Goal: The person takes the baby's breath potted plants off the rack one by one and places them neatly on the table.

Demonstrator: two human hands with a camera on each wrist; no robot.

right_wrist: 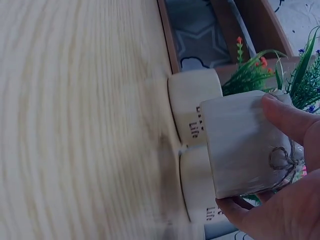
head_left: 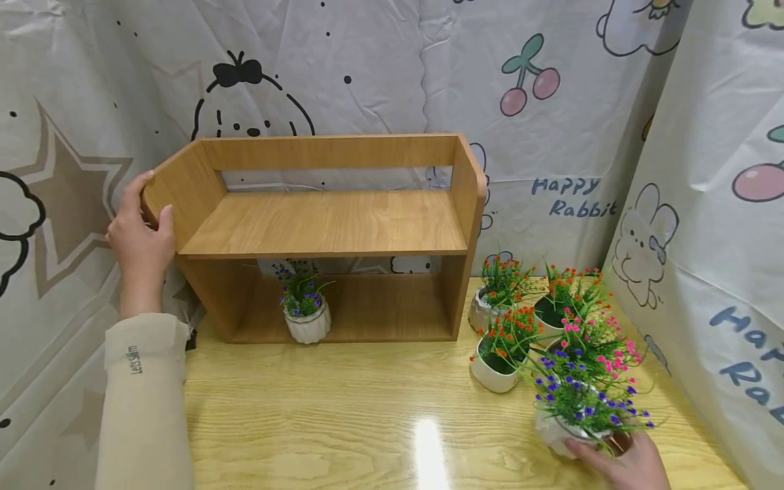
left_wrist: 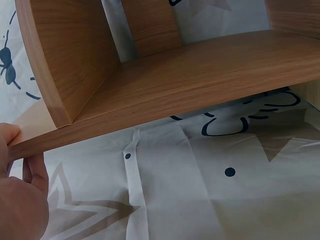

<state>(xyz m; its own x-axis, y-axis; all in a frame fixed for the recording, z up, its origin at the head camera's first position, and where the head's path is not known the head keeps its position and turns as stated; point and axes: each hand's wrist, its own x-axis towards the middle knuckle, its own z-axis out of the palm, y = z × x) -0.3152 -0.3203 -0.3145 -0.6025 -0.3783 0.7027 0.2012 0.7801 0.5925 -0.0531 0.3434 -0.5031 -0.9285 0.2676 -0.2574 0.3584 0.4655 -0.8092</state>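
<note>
My left hand (head_left: 142, 228) grips the front edge of the left side panel of a two-tier wooden shelf (head_left: 331, 221); the left wrist view shows its fingers (left_wrist: 36, 172) around that board. My right hand (head_left: 631, 459) holds a white flowerpot (right_wrist: 245, 145) by its sides, with twine tied in a bow around it and purple flowers (head_left: 582, 401) growing from it. On the shelf's lower tier, toward the left, stands another white pot (head_left: 308, 325) with purple flowers. The upper tier holds nothing.
Right of the shelf cluster several pots: a white pot with red flowers (head_left: 497, 371), a grey-white pot (head_left: 482, 313), another red-flowered plant (head_left: 572, 289) and a pink-flowered plant (head_left: 606, 347). Printed cloth (head_left: 380, 75) hangs behind and at both sides of the wooden table (head_left: 318, 415).
</note>
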